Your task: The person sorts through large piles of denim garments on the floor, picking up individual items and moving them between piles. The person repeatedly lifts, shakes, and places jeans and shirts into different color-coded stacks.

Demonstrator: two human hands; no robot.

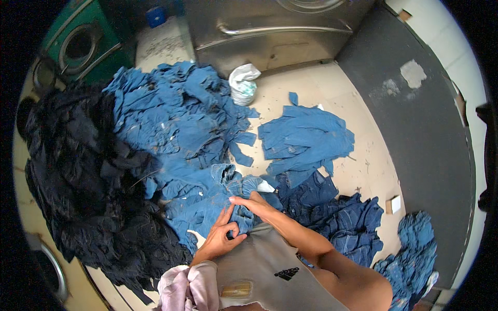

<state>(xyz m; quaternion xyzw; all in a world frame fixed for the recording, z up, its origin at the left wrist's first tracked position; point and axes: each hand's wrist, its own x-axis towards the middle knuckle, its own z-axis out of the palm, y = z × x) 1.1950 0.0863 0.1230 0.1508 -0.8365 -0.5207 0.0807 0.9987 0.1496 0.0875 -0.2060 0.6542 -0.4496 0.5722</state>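
Left hand [222, 236] pinching blue jeans [228, 199] | right hand [254, 201] pinching waistband | advice: 2 grips level, pull clear of blue pile [176, 114]

The person wore a grey sleeveless shirt [270, 259] with a small black logo on the chest and a worn, yellowish patch lower down. The right arm [332, 259] was bare; a pale pink sleeve [189, 287] covered the left forearm.
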